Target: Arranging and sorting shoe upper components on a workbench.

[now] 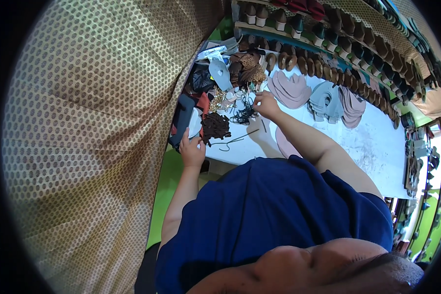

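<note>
My left hand [192, 149] rests with fingers apart on the near edge of the white table [372, 152], next to a dark brown bundle of straps [214, 126] and a dark folded piece [182, 120]. My right hand [265, 104] reaches further over the table, its fingers bunched at a tangle of thin black cords [242, 114]. Whether it grips a cord is too small to tell. Loose dark strips [235, 140] lie between the two hands. My navy shirt [279, 210] fills the lower middle.
Stacks of pink soles [291, 89], grey soles [326, 101] and mauve soles [353, 109] lie on the table beyond. Rows of heels and shoe forms [323, 34] line the shelves behind. A beige dotted curtain [98, 127] hangs at the left. Tools [416, 157] hang at the right.
</note>
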The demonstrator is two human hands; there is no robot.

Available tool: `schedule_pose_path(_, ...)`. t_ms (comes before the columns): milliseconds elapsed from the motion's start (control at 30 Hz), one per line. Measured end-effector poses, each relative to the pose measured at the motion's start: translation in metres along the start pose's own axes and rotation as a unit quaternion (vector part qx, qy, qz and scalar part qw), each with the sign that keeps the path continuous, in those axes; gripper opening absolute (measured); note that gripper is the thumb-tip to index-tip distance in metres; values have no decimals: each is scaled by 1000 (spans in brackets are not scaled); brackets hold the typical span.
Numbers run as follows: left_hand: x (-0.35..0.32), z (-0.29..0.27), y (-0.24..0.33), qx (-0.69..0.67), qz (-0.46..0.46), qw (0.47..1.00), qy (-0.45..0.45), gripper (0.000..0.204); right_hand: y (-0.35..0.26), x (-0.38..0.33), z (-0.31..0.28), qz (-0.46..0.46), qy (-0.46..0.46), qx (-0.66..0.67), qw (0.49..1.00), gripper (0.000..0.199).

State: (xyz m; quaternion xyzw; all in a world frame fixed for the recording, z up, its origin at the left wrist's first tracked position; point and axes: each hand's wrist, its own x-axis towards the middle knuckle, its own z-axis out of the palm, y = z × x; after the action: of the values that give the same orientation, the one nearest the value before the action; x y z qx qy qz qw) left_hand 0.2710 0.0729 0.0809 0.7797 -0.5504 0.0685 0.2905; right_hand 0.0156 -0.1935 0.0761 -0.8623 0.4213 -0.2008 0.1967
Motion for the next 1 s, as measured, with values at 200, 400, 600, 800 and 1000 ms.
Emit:
schedule_pose_path(200,13,-2,13,-60,1,998,-19,21,-6,36,-24,97,-53,308,945,14)
schedule_pose_path(400,64,14,53,-152,47,987,-40,29,-28,53,-47,120,-78,336,931,13)
schedule_pose_path(600,116,48,121,-228,54,971,-35,41,-57,46,-69,-122,15,118,985,21)
schedule_pose_path(800,136,81,125,-218,124,967,-37,23,-74,21,-88,-75,68,214,972,22)
schedule_pose_path(1000,131,88,113,-118,113,985,-63,20,-30,-1,-105,-39,22,292,955,26)
